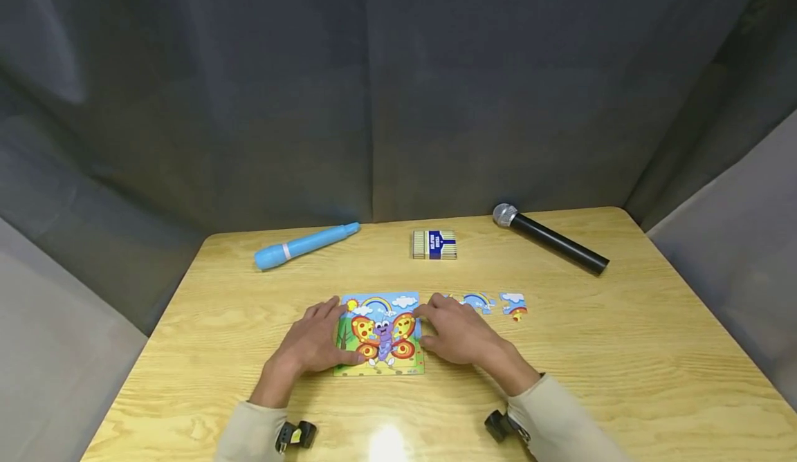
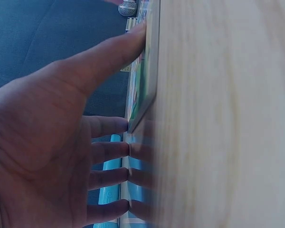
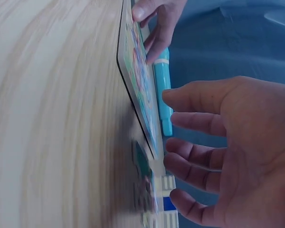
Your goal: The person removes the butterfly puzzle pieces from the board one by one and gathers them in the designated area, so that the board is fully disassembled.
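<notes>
A jigsaw puzzle board [image 1: 385, 334] with a butterfly picture lies on the table between both hands. My left hand [image 1: 316, 339] is at its left side. The thumb rests on the board's near left part, and the spread fingers touch down along the left edge, as the left wrist view [image 2: 42, 128] shows. My right hand [image 1: 459, 330] hovers by the board's right edge, fingers loosely bent and holding nothing. Just beyond it lie a rainbow puzzle piece [image 1: 478, 301] and a cloud piece [image 1: 513, 304]. The right hand partly hides another loose piece.
Toward the back of the wooden table [image 1: 623, 365] lie a blue tube-shaped object [image 1: 305, 244] on the left, a clear pack of sticks with a blue label [image 1: 434, 245] in the middle, and a black microphone [image 1: 554, 241] on the right. A dark curtain hangs behind.
</notes>
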### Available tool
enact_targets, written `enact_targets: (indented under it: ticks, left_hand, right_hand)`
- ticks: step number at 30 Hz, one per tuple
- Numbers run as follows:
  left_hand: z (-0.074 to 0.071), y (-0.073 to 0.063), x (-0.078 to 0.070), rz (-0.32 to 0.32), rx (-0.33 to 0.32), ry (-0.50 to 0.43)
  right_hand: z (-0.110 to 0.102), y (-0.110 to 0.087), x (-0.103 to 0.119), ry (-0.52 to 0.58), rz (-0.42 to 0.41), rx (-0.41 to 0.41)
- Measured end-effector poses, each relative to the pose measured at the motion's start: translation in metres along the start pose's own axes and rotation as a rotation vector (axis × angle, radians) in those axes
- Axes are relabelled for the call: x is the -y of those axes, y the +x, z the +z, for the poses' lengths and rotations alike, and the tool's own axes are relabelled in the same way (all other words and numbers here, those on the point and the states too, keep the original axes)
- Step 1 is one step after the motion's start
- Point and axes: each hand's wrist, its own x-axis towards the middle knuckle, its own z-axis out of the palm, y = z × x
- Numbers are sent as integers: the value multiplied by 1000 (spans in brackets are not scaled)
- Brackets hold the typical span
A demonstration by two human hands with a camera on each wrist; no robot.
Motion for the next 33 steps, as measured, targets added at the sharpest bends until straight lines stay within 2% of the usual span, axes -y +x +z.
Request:
enact_targets:
  ticks: [7,17,27,33]
  left_hand:
    - [2,1,-2,-3,5,15]
    - [2,-2,-1,-3,8,17]
    - [0,-2,-2,6,4,5]
    - [0,-3,-2,3,7,4]
  right_hand:
    - [13,14,9,21,-48,5]
    - [26,28,23,-47,-53,38]
    - [29,34,28,-29,-10,47]
    - [25,36,31,-1,15,87]
